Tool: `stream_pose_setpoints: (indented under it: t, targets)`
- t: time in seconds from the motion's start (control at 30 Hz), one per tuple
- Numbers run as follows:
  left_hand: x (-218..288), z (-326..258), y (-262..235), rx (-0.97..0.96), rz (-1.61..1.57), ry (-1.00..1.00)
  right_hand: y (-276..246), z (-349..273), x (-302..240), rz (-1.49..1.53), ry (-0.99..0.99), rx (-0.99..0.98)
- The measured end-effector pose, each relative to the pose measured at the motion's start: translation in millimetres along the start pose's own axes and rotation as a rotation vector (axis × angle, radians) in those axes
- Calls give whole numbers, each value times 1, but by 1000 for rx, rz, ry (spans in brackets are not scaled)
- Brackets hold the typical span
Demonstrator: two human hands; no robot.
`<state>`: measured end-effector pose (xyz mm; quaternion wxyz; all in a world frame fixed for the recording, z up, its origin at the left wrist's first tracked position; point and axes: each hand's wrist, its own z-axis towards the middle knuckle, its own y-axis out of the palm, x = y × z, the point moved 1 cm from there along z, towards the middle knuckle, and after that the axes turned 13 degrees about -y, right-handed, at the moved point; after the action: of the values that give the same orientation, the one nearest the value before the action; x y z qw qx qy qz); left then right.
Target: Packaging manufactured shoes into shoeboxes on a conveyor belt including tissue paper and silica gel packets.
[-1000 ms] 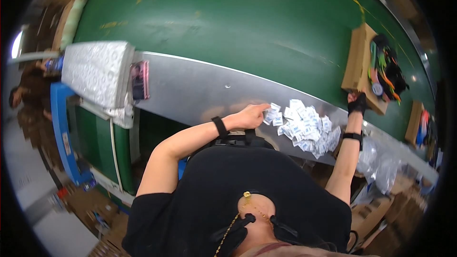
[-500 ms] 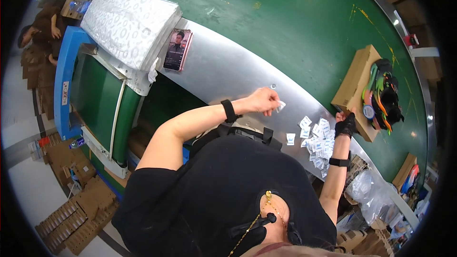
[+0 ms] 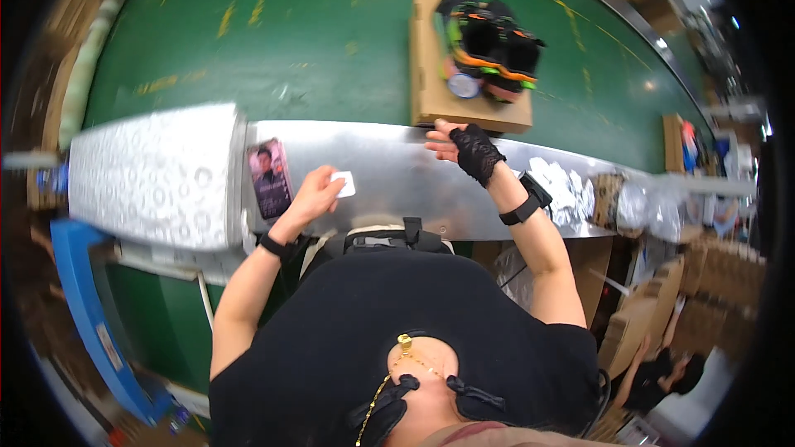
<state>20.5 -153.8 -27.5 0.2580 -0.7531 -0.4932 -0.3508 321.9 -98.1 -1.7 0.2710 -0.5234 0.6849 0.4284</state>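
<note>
Small flat white square packet (image 3: pixel 344 184) pinched at one edge between thumb and fingers of the bare left hand (image 3: pixel 315 194), out over the bare grey metal strip (image 3: pixel 387 186). Likely very light, thin, a little pliant; probably best taken by an edge or corner, without squeezing the middle. Right hand (image 3: pixel 474 151), in a black fingerless lace-like glove: fingers extended, nothing seen in its grasp, at the near edge of a shallow brown cardboard box (image 3: pixel 426 54); contact cannot be told. On the box, a pair of black shoes with orange and green trim (image 3: pixel 490 45); probably soft-bodied, easy to lift by the heels. Loose heap of white packets (image 3: pixel 565 192) beyond the right wrist; phone with lit screen (image 3: pixel 269 178) left of the left hand; green work surface (image 3: pixel 331 58) behind.
</note>
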Motion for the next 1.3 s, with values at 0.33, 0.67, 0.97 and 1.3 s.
stream_pose_setpoints:
  t: [0.33,0.67,0.97,1.3]
  targets:
    - [-17,10,5,-99,-143,-112,-6,11,-156,-1721,-594,422]
    - [-8,-12,4,136,-402,-58,-44,44,-111,-1845,-712,237]
    - [71,-56,16,509,-168,296,32,-57,-49,-1748,-1429,-681]
    - [63,29,81,325,124,295,21,-47,-26,-1571,-775,-882]
